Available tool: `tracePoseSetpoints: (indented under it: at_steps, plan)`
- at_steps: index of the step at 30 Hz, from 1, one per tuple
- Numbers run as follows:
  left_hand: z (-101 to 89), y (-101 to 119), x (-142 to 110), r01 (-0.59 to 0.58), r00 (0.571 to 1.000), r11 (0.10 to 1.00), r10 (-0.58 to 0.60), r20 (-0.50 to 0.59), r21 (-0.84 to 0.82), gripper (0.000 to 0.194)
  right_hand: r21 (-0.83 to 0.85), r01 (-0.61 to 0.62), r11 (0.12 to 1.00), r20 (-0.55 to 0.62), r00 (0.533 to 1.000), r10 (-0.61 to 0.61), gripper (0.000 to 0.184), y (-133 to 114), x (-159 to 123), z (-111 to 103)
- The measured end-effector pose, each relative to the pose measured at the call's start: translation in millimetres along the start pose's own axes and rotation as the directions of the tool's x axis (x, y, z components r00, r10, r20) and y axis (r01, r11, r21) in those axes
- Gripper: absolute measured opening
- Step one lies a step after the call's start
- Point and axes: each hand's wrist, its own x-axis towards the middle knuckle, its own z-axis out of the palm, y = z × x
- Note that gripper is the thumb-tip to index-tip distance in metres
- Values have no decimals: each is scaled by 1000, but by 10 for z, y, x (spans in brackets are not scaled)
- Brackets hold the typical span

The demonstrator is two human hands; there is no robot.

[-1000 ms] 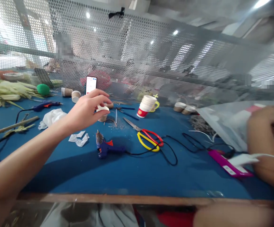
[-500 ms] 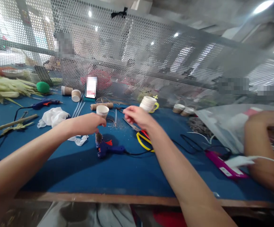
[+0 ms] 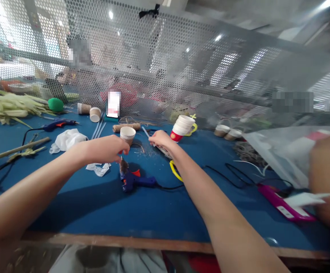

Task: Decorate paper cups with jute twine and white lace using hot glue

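My left hand (image 3: pixel 115 148) has its fingers curled against a small paper cup (image 3: pixel 128 132) with a white rim and a brown lower side; the fingers partly hide its base. Below that hand a blue glue gun (image 3: pixel 129 180) with an orange trigger lies on the table. My right hand (image 3: pixel 162 139) pinches a translucent glue stick (image 3: pixel 145 131), whose free end points up and left. Under the right wrist lie scissors with yellow handles (image 3: pixel 175 171), partly covered by my forearm. A stack of white and red cups (image 3: pixel 182 127) stands just beyond the right hand.
A twine roll (image 3: pixel 126 127), more glue sticks (image 3: pixel 99 129) and a lit phone (image 3: pixel 113 104) lie toward the mesh panel. White cloth (image 3: pixel 68 140) and a second glue gun (image 3: pixel 59 124) are at left. A purple power strip (image 3: pixel 286 204) and another person's arm (image 3: pixel 328 170) are at right.
The glue stick that lay on the table is now in my right hand's fingers. My left hand stays by the cup. The view has shifted slightly.
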Motion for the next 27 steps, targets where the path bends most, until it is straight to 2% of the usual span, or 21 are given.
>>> tracePoseSetpoints:
  at_steps: [1, 2, 4, 5, 6, 7, 8, 9, 10, 12, 14, 15, 17, 18, 19, 20, 21, 22, 23, 25, 27]
  plan:
    - [-3, 21, -5, -13, 1000, 1000, 13, 1, -7, 19, 62, 41, 997, -12, 999, -40, 8, 1, -120, -66]
    - [-4, 50, -6, -35, 999, 999, 35, -33, -14, 18, 128, 84, 988, -28, 996, -81, 11, 1, -258, -130]
    - [2, 130, 3, -89, 970, 996, 86, -228, -4, 22, 247, 157, 956, -51, 988, -149, 17, 3, -566, -235]
    - [9, 179, 13, -115, 922, 993, 116, -369, 23, 27, 328, 192, 925, -42, 981, -189, 13, 7, -723, -269]
    - [17, 229, 26, -138, 859, 989, 150, -489, 61, 30, 529, 217, 820, 19, 963, -267, 9, 14, -873, -289]
    - [28, 277, 39, -161, 800, 981, 192, -568, 106, 32, 666, 190, 722, 100, 935, -339, 6, 21, -1008, -297]
    - [39, 320, 51, -189, 752, 971, 238, -614, 146, 30, 737, 150, 659, 165, 905, -391, 7, 28, -1123, -293]
    - [50, 354, 61, -218, 725, 960, 280, -629, 177, 26, 782, 104, 614, 221, 875, -430, 9, 34, -1216, -281]
    - [62, 378, 68, -245, 716, 948, 317, -622, 201, 22, 811, 61, 582, 265, 848, -459, 10, 38, -1283, -263]
    - [78, 393, 72, -282, 728, 932, 362, -582, 227, 24, 841, 3, 541, 315, 809, -495, 10, 44, -1346, -222]
    - [81, 371, 66, -281, 755, 932, 362, -547, 228, 27, 846, 1, 533, 317, 802, -506, 8, 56, -1336, -174]
    - [76, 351, 61, -269, 764, 938, 346, -544, 218, 26, 836, 39, 547, 287, 818, -498, 8, 68, -1317, -146]
    - [52, 305, 47, -222, 764, 959, 282, -580, 175, 22, 738, 216, 639, 153, 869, -470, 13, 108, -1276, -72]
    - [35, 284, 38, -190, 755, 972, 237, -611, 141, 19, 614, 337, 714, 65, 880, -471, 13, 135, -1264, -23]
    - [17, 269, 29, -160, 744, 982, 187, -642, 100, 15, 414, 448, 793, 13, 868, -497, 11, 163, -1261, 34]
    - [-1, 259, 20, -134, 733, 990, 134, -667, 53, 12, 166, 528, 833, 19, 843, -538, 11, 190, -1265, 99]
    - [-16, 256, 11, -117, 724, 993, 88, -684, 5, 9, -72, 573, 817, 97, 819, -566, 16, 213, -1277, 170]
    - [-27, 260, 2, -110, 721, 993, 50, -691, -43, 7, -257, 592, 764, 189, 806, -561, 21, 229, -1292, 243]
    - [-33, 269, -4, -113, 723, 990, 21, -691, -88, 7, -386, 589, 710, 254, 808, -532, 22, 239, -1308, 315]
    - [-32, 291, -11, -138, 730, 975, -17, -684, -172, 7, -545, 557, 627, 278, 825, -492, 18, 243, -1331, 441]
    - [-17, 303, -9, -183, 740, 948, -43, -671, -262, 5, -604, 536, 589, 263, 833, -487, 16, 240, -1334, 524]
